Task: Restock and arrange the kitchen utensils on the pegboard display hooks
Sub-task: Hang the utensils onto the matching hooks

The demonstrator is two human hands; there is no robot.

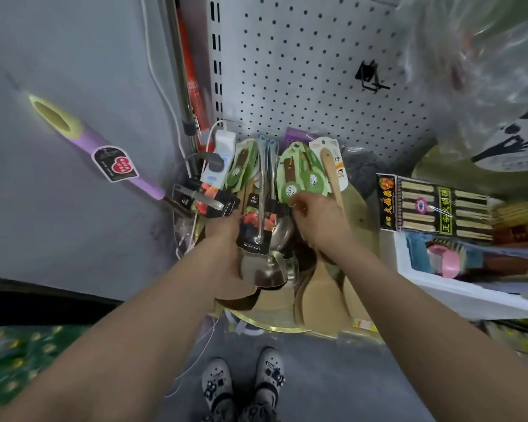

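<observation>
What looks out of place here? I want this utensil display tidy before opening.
A white power strip with a plug in it sits wedged among the hanging utensils at the left edge of the pegboard, its cords trailing up the wall. It isn't merchandise. The steel ladles are bunched in the left hand.

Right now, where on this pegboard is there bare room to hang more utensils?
The upper pegboard is bare, bordered by the slotted upright on the left and a plastic bag on the right. Below, it is crowded: green-carded utensils and steel ladles bunch around the left hand and right hand.
</observation>
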